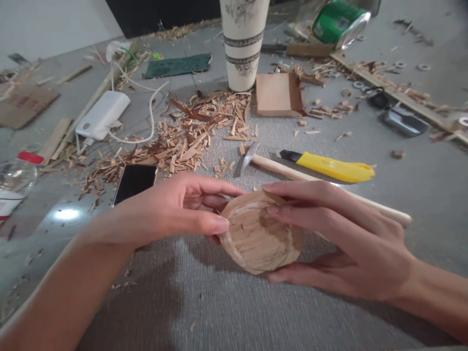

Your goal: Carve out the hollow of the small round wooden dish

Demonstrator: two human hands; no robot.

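A roughly round piece of pale wood (256, 239), with a ring marked or cut near its rim, is held above the grey table. My left hand (193, 209) grips its left edge, thumb on the upper face and the other fingers partly hidden behind. On the right side, my right hand (340, 234) holds the same piece, with two fingers on the face and the thumb at the lower edge. Just beyond lie a hammer (285, 168) with a wooden handle, partly behind my right hand, and a yellow utility knife (329, 165).
Wood shavings (193, 136) cover the table beyond my hands. A black phone (135, 183) lies beside my left wrist. Farther off are a white power bank (103, 114) with cables, a tall cup (243, 48), a square wooden piece (280, 95) and a green can (338, 24).
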